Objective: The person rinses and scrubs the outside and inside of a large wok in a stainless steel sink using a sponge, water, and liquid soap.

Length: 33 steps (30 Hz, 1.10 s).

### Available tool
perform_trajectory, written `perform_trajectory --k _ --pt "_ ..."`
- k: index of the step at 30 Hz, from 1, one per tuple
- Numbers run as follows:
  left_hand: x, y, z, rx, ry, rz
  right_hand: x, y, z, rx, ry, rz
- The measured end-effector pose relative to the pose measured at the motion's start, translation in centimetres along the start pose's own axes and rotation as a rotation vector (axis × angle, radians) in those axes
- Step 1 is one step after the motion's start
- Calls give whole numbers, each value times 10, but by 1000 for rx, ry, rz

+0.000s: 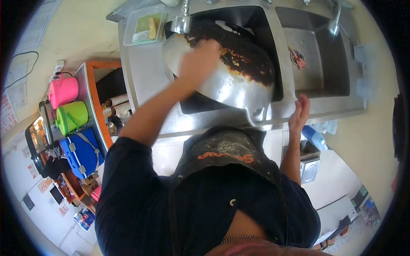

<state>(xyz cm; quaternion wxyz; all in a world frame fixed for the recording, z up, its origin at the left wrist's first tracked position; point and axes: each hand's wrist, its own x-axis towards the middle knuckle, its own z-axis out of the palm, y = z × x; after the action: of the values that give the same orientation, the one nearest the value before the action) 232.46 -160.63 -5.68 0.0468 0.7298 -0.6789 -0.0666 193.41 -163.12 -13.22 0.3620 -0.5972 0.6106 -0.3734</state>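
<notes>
A large metal wok (pixel 237 86) with a loop handle lies tilted over the left sink basin (pixel 278 83). Its surface facing up is silvery near me and crusted with black and brown burnt residue on the far part. My left hand (pixel 201 60), motion-blurred and curled, is against this surface at the edge of the burnt area; whether it holds anything is hidden. To the right of the wok handle, my right hand (pixel 299 112) is at the sink's front edge with nothing visible in it, fingers extended. A metal faucet head (pixel 181 24) hangs over the wok's far left rim.
A clear plastic container (pixel 127 35) with a yellow piece and green material stands left of the basin. The right basin (pixel 333 86) holds a pinkish object (pixel 301 63) by its drain. Pink (pixel 65 91) and green (pixel 73 117) lidded buckets and a blue cooler (pixel 83 153) stand at left.
</notes>
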Motion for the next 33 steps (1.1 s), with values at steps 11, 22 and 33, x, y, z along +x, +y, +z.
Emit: perform_trajectory --k 11,22,33 --pt "11 -104 -6 -162 -23 -255 -30 -5 23 -8 -146 -44" --pt "40 -163 22 -354 -47 -237 14 -6 25 -35 -116 -54" --pt "41 -191 44 -370 -102 -196 32 -33 43 -123 -228 -151"
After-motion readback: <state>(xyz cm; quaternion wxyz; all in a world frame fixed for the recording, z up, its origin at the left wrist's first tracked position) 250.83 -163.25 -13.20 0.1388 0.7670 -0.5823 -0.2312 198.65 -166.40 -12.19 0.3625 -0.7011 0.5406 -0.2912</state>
